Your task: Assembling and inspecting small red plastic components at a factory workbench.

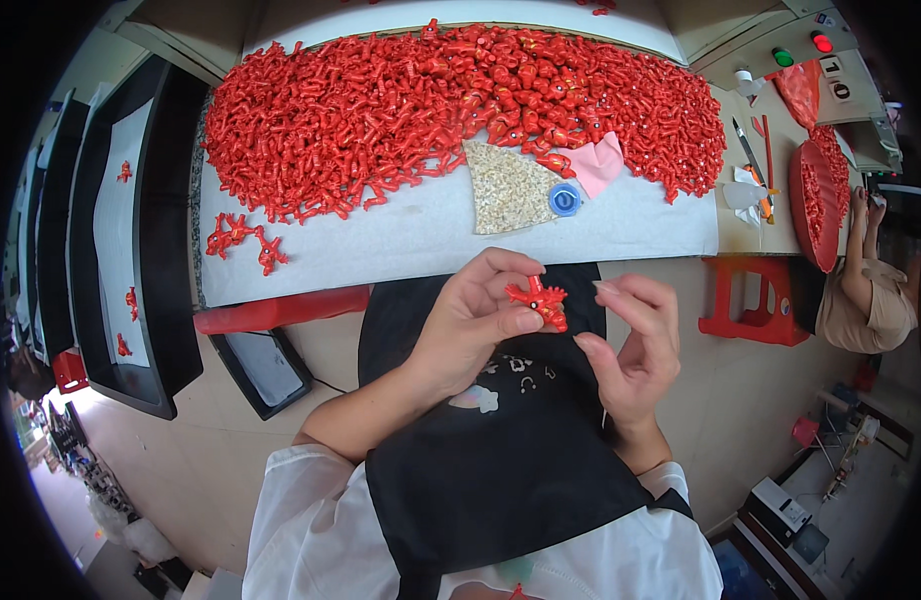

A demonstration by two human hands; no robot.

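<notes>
My left hand [476, 315] pinches a small red plastic crab-like figure [539, 300] between thumb and fingers, above my black apron [501, 440]. My right hand [633, 345] hovers just right of the figure with its fingers curled apart, holding nothing. A big heap of the same red figures [401, 110] covers the far half of the white table [401, 245] in front of me.
A fan of small beige bits [506, 190], a blue cap [565, 199] and a pink cloth [598, 163] lie by the heap. Black trays [146, 250] stand at left. A red stool [751, 300], a red basin of figures [816, 200] and another person [871, 290] are at right.
</notes>
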